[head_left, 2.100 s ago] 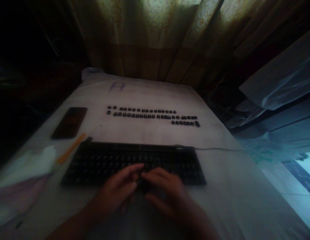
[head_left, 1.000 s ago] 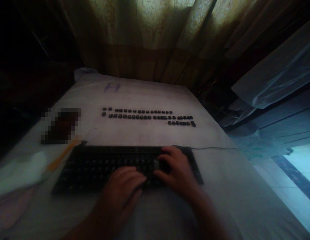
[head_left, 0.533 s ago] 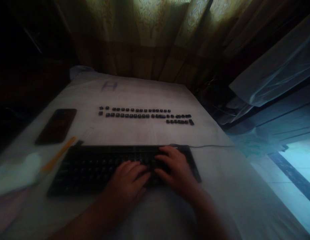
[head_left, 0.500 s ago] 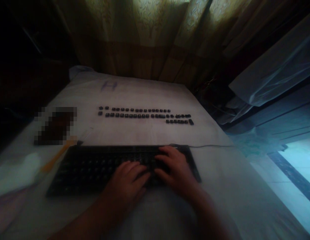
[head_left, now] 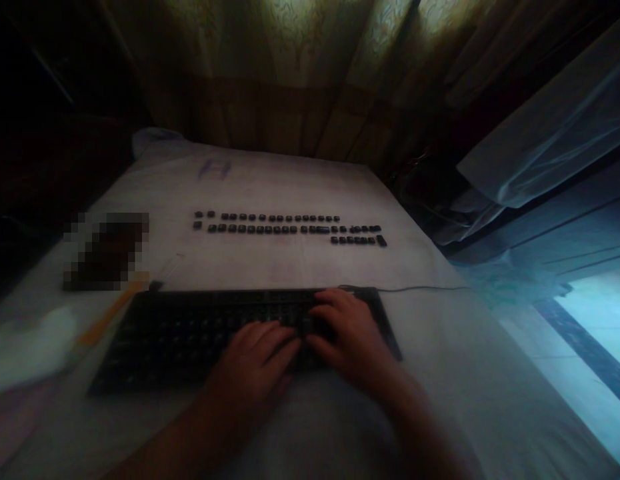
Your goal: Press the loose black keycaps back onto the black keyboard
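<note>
A black computer keyboard (head_left: 180, 340) lies on the white-covered table, angled slightly. My left hand (head_left: 257, 350) rests over its middle-right keys, fingers stretched forward, with a small gap between thumb and index finger. On the right part of the keyboard is my right hand (head_left: 347, 333), its fingers apart and a little bent, the fingertips touching or just above the keys. Both hands' fingertips almost meet. Shadow and blur hide fine detail beneath them. Beyond the keyboard, several loose black keycaps (head_left: 260, 229) sit in rows on the cloth.
An orange-yellow handled tool (head_left: 113, 313) lies left of the keyboard, near a white crumpled item (head_left: 35, 347). A blurred-out dark object (head_left: 107, 250) is farther left. The keyboard's cable (head_left: 420, 289) runs right. A patterned curtain (head_left: 290, 80) hangs behind the table.
The view has shifted slightly, so the table and keycaps appear a little higher and farther left. Both hands stay over the keyboard, the right one shifted very slightly.
</note>
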Tool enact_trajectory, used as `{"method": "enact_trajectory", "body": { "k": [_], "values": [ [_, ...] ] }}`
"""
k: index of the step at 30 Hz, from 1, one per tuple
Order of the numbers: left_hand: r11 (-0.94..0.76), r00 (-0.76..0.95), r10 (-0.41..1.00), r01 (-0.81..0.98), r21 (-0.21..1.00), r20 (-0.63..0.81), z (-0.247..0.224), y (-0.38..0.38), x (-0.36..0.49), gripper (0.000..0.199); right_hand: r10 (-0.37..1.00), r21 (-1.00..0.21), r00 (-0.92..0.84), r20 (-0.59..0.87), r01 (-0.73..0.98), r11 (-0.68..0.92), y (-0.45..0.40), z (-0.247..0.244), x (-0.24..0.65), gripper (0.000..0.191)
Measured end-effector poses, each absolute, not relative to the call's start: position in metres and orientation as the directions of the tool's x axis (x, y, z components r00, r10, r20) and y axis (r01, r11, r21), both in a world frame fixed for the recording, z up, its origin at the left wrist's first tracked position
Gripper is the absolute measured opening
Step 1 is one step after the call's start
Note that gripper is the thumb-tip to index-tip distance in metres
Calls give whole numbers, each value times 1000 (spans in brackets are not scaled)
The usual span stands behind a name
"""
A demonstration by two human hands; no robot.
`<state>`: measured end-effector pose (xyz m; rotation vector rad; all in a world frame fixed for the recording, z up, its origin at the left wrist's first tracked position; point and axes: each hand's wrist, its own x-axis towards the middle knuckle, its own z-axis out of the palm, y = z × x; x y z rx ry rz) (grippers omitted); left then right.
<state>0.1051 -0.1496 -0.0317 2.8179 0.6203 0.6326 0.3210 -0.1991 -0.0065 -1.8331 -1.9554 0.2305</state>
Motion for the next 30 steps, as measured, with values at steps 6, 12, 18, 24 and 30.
{"method": "enact_trajectory", "body": {
  "k": [6,12,18,24,30],
  "values": [
    [-918,867,385,325,227,316,-33,-145,111,43,976,-397,-33,217,910,119,-198,-7,321,25],
    [-938,869,345,308,158,354,-36,-145,112,40,983,-392,-61,174,911,126,-198,-6,324,27],
    [-931,868,366,333,151,337,-34,-146,114,39,984,-396,-62,166,910,124,-195,-4,325,27],
    [-926,874,373,329,185,312,-32,-145,116,42,968,-417,-57,243,895,157,-205,-15,328,35],
    [-940,871,341,325,104,354,-31,-145,118,39,934,-276,-66,352,946,171,-226,-30,321,44]
  ]
}}
